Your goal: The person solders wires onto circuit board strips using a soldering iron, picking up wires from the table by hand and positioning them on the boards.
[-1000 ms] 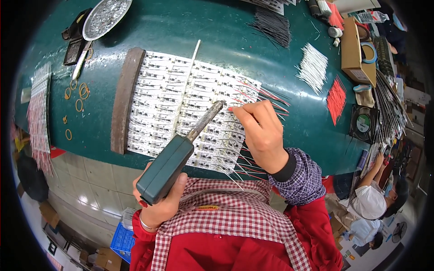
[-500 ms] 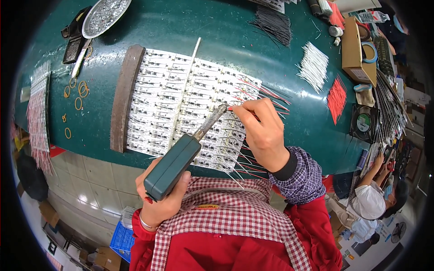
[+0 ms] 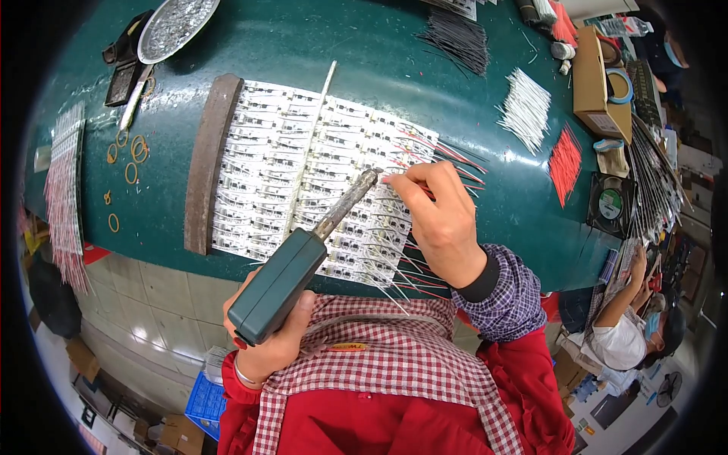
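Note:
My left hand is wrapped round the dark green handle of a soldering iron. Its metal shaft slants up and right, with the tip just left of my right fingertips. Over the right part of a white circuit board panel, my right hand is closed in a pinch. A small reddish bit shows at the fingertips, seemingly the end of a thin wire; the fingers hide the rest. Rows of small dark components cover the panel. Red, black and white wires stick out past its right edge.
A brown bar borders the panel's left edge, and a pale strip crosses it. Bundles of black, white and red wires lie rightward. A metal dish and rubber bands are leftward. A co-worker sits at right.
The soldering iron has shifted slightly left and up, so its tip is a little farther from my right fingertips. My right hand has hardly moved. The co-worker's arms have shifted.

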Tool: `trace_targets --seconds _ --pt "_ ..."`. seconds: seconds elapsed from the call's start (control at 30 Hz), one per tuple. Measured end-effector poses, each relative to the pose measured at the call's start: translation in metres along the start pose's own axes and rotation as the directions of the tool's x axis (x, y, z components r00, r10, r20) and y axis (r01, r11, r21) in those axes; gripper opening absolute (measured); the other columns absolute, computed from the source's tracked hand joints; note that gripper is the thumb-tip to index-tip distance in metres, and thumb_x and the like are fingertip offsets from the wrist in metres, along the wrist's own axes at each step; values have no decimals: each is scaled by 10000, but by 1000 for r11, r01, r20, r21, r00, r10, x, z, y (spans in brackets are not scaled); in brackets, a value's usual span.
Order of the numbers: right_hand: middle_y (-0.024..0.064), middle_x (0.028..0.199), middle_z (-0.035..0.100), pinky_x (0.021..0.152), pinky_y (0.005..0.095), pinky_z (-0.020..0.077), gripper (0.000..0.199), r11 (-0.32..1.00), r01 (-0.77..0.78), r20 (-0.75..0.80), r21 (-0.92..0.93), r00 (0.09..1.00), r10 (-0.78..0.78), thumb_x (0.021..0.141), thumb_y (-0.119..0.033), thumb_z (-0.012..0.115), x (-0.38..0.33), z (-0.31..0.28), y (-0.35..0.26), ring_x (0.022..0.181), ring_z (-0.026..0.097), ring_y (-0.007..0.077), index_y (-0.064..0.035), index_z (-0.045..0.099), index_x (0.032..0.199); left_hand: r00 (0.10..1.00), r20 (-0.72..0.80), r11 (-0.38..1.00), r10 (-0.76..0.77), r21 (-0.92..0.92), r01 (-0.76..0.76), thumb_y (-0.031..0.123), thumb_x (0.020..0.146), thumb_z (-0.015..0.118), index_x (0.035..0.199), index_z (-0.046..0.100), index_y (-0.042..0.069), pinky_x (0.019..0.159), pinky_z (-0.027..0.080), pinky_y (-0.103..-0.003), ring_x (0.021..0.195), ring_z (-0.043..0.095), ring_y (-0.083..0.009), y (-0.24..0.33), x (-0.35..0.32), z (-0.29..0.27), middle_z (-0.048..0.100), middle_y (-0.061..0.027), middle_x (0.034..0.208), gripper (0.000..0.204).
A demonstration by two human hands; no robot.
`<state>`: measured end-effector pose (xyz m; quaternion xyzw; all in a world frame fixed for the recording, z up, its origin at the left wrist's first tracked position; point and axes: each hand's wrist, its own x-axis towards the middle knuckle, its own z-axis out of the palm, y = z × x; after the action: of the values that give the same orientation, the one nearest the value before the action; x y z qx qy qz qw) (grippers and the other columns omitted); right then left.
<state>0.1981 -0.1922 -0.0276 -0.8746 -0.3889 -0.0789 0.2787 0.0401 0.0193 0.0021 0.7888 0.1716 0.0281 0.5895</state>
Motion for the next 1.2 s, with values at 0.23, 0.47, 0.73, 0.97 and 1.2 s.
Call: trace_targets --seconds 0.23,0.47,0.73,0.97,1.2 --pt "111 921 555 663 349 483 282 1000 -16 -36 -5 999 15 709 35 650 -2 3 -1 799 558 262 22 639 991 997 -11 997 72 30 -72 50 794 761 1003 700 -60 622 530 -309 700 678 -240 -3 -1 0 690 -163 878 245" --pt "102 909 584 661 349 473 292 1000 18 -91 24 996 -16 711 16 659 -10 4 -6 786 552 254 7 646 1003 999 -33 1000 11 21 -10 46 799 765 1011 700 -58 608 526 -300 695 680 -216 -7 -9 -3 688 -154 872 246" --pt "100 882 602 643 342 481 325 998 -38 -52 53 998 41 687 125 673 -12 3 -10 775 579 258 -2 671 987 999 9 999 -36 17 35 25 798 760 999 702 -65 655 538 -294 744 692 -227 -2 -12 -5 698 -164 921 227" --pt "102 908 580 613 331 496 288 1000 7 -42 31 999 -6 710 40 676 -12 4 -8 769 567 249 7 644 994 996 67 998 -60 22 58 24 802 761 1004 697 -61 669 537 -298 768 689 -217 3 -9 -6 695 -159 941 228" --pt "107 908 575 613 333 499 292 1000 15 -46 22 999 -14 701 45 665 -13 3 -8 770 569 251 11 643 990 998 61 999 -32 29 30 24 810 754 1010 694 -57 652 525 -289 751 676 -196 3 -10 -5 689 -142 938 224"
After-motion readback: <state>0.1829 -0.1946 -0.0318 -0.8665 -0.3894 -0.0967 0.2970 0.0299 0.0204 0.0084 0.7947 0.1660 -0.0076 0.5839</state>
